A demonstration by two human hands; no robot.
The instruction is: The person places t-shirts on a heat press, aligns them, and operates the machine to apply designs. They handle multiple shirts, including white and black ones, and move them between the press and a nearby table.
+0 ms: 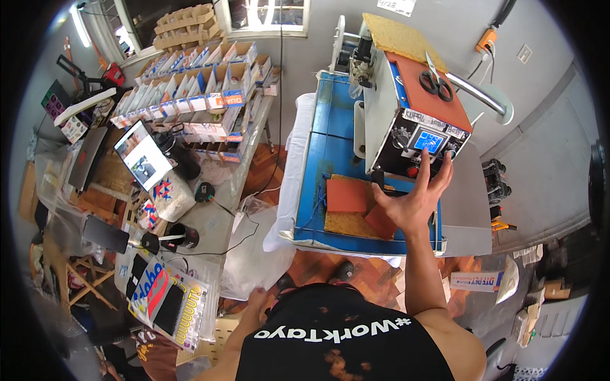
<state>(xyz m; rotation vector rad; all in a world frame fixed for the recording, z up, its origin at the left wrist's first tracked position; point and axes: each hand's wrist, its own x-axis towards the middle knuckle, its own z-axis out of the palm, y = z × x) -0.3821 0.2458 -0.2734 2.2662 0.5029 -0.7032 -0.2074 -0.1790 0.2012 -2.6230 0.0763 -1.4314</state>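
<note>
My right hand (416,202) is raised at the front of a press-like machine (376,120), its fingers spread and nothing held. The index fingertip is at the lower edge of a lit blue screen (429,141), and another finger reaches a knob on the right of the panel. Black-handled scissors (436,87) lie on the machine's red-orange top. Below the hand, red-orange pads (346,194) and a yellowish pad lie on the blue base (311,216). My left hand (255,303) hangs low beside my body, near a clear plastic bag (254,267); its fingers are too small to make out.
A table (213,232) on the left bears a tilted screen (142,155), a dark mug (185,235) and rows of cardboard bins (184,89). A curved metal handle (480,95) juts from the machine's right. Printed sheets (168,301) lie at the lower left; a cable hangs mid-view.
</note>
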